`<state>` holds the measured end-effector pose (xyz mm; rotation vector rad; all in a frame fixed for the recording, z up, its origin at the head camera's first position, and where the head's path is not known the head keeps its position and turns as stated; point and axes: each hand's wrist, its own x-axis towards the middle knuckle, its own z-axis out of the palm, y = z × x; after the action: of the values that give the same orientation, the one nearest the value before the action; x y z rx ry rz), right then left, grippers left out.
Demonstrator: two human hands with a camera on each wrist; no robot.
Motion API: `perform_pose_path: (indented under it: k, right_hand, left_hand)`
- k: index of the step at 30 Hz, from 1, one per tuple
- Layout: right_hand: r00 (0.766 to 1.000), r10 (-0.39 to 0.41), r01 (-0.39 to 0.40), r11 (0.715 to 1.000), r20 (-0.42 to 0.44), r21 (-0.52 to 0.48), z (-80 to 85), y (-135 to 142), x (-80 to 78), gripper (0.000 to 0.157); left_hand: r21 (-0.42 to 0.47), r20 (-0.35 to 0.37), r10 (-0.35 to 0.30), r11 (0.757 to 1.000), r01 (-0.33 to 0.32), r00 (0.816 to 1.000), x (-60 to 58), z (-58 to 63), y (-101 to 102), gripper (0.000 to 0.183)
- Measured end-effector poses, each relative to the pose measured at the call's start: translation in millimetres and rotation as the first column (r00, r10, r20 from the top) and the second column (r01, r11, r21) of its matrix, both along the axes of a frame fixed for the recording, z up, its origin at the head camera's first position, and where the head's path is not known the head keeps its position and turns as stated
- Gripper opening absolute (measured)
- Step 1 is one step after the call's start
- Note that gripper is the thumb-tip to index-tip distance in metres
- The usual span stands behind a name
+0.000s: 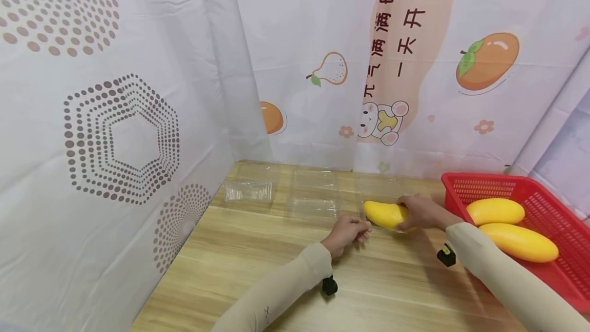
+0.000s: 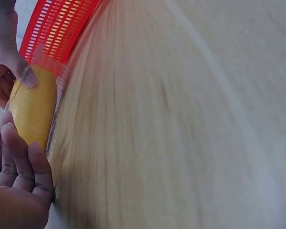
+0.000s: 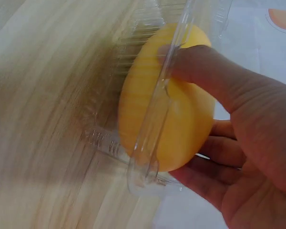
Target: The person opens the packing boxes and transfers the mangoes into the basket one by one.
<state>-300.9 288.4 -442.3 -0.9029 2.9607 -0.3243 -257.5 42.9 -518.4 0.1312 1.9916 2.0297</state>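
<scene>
A yellow mango (image 1: 384,214) lies in a clear plastic box (image 3: 145,129) at the right end of a row of boxes. My right hand (image 1: 421,211) grips the mango's right end, thumb on the near side and fingers round the far side. In the right wrist view, the box's front rim crosses in front of the mango. Close to the mango's left end is my left hand (image 1: 346,234), its fingers loosely bent and holding nothing. The left wrist view shows its fingertips (image 2: 37,150) right at the box's edge.
Two more clear plastic boxes, one in the middle (image 1: 315,209) and one at the left (image 1: 249,191), stand along the back of the wooden table (image 1: 239,255). On the right, a red basket (image 1: 454,196) holds two yellow mangoes (image 1: 521,242). Printed curtains (image 1: 295,65) hang behind and at the left.
</scene>
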Motion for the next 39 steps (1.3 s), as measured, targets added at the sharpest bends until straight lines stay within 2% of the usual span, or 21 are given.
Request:
perform_pose_path:
  k: [4,12,19,23,29,39]
  right_hand:
    - [0.999,0.004,-0.005,1.000,-0.042,-0.008,2.3,0.9,3.9,0.066]
    - [0.999,-0.038,0.037,0.999,-0.034,-0.040,17.4,4.6,9.1,0.067]
    - [0.993,-0.035,0.029,0.998,-0.114,-0.052,25.9,13.0,13.1,0.068]
    - [0.990,-0.043,0.036,0.998,-0.132,-0.053,30.6,15.9,16.9,0.068]
    - [0.988,-0.039,0.029,0.997,-0.147,-0.074,38.0,20.0,20.8,0.067]
    - [0.984,-0.088,0.079,0.995,-0.152,-0.069,46.0,26.9,26.7,0.073]
  left_hand:
    - [0.014,0.002,0.002,1.000,-0.002,1.000,-0.1,-2.3,1.3,0.020]
    - [0.021,-0.015,-0.002,1.000,0.002,1.000,-0.4,1.4,-0.1,0.023]
    - [0.008,-0.015,0.002,1.000,-0.001,1.000,-0.8,0.9,0.0,0.021]
    - [0.001,-0.017,0.000,1.000,0.000,1.000,-0.4,-0.8,0.2,0.021]
    - [0.004,-0.023,-0.011,1.000,0.012,1.000,-1.7,-2.8,0.3,0.021]
    - [-0.008,-0.012,0.007,1.000,-0.007,1.000,-1.7,-4.1,2.2,0.020]
